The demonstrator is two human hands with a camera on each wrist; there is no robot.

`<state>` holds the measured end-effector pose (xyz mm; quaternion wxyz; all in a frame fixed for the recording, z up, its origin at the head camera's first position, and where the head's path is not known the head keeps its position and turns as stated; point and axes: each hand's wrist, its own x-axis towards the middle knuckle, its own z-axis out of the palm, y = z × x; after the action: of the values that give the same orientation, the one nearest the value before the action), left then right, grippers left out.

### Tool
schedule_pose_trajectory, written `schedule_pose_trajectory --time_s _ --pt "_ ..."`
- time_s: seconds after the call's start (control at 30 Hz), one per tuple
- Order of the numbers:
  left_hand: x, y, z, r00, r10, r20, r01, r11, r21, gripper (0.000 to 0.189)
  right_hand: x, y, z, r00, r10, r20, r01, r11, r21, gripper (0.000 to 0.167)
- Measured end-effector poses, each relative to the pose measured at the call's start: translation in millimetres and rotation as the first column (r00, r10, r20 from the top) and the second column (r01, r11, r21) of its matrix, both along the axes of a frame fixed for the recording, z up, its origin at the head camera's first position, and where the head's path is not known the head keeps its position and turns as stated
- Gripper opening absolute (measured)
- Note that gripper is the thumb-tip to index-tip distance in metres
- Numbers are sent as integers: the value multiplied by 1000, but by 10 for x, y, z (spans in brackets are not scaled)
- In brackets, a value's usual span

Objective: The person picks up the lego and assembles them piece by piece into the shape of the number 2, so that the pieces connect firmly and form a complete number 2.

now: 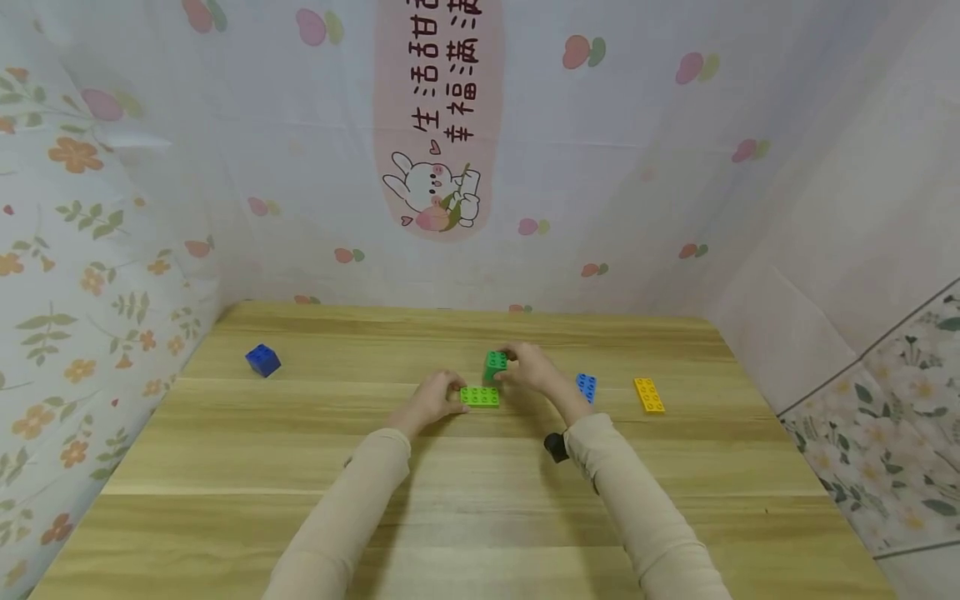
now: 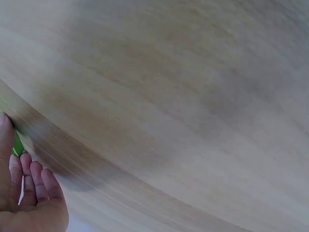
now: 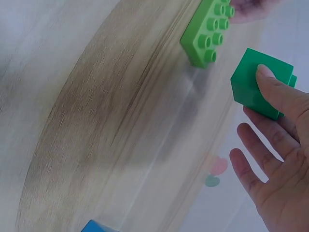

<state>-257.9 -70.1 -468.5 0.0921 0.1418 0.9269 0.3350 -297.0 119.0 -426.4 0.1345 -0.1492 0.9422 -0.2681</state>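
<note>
In the head view a light green flat building brick (image 1: 480,397) with two rows of studs lies mid-table. My left hand (image 1: 433,398) pinches its left end between thumb and fingers; in the left wrist view only a green corner (image 2: 18,145) shows by the fingertips. Just beyond that brick my right hand (image 1: 528,367) holds a darker green, taller brick (image 1: 496,364). The right wrist view shows the thumb on one side of this block (image 3: 260,82) and a finger beneath it, apart from the light green brick (image 3: 206,36).
A dark blue brick (image 1: 262,360) sits at the far left of the wooden table (image 1: 480,517). Right of my right hand lie a blue brick (image 1: 587,387) and a yellow flat brick (image 1: 649,395). A black piece (image 1: 557,447) stands beside the right sleeve.
</note>
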Motion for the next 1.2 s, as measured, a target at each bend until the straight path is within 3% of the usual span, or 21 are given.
schedule_pose_trajectory --time_s 0.6,0.83,1.2 --pt "-6 -16 -30 999 -7 34 5 999 36 42 126 -209 19 994 104 -43 -105 994 -16 43" --pt "-9 -12 -36 997 16 80 -20 999 47 43 172 -253 4 992 129 1 -129 990 -49 40" --pt "10 -5 -15 994 45 96 -52 996 78 39 212 -282 -43 987 160 -3 -160 986 -52 40"
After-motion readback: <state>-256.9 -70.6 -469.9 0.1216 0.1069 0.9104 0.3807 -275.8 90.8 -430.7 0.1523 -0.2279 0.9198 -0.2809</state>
